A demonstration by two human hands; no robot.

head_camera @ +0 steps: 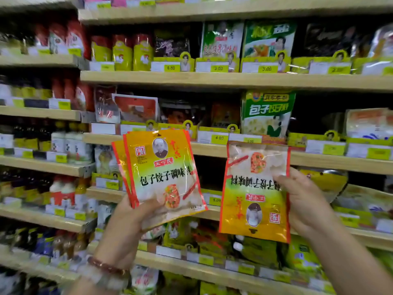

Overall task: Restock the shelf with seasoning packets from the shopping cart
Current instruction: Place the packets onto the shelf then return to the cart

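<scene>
My left hand grips the bottom of a small stack of orange and yellow seasoning packets, held upright with the print facing me. My right hand pinches the right edge of one more packet of the same kind, which hangs upside down. Both are raised in front of the wooden shelves. Between the two packets, the shelf level behind them shows a dark gap. The shopping cart is out of view.
Wooden shelf boards run across the whole view with yellow price tags on their edges. A green dumpling seasoning bag stands above the right packet. Bottles fill the left bay. More packets lie on the lower shelf.
</scene>
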